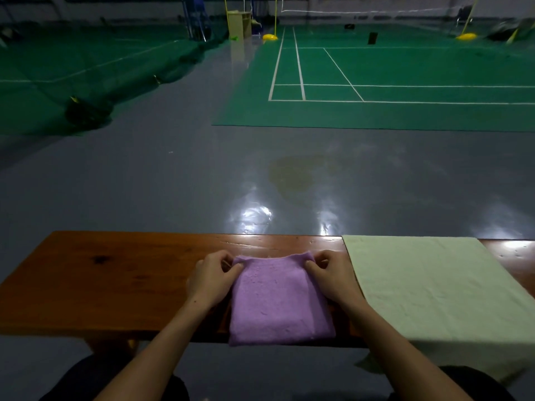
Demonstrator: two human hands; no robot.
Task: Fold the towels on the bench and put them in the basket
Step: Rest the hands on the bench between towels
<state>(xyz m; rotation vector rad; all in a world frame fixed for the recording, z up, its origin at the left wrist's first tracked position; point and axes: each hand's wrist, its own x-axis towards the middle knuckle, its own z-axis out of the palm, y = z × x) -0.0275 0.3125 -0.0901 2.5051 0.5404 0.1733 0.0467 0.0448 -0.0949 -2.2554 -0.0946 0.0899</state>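
purple towel [278, 299] | folded, on bench [115, 279] | both hands pinch far corners

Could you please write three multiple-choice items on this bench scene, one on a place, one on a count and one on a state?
1. Where does the pale green towel lie relative to the purple towel?
A. To its right on the bench
B. On top of it
C. On the floor to its left

2. How many towels are on the bench?
A. One
B. Two
C. Four

3. In what state is the purple towel?
A. Spread out in a single layer
B. Rolled into a tube
C. Folded into a compact stack, pinched at its far corners

Key:
1 A, the green towel lies spread flat at the purple one's right.
2 B, only the purple and the green show.
3 C, layered edges show, and the left hand and right hand each pinch a far corner with their fingers.
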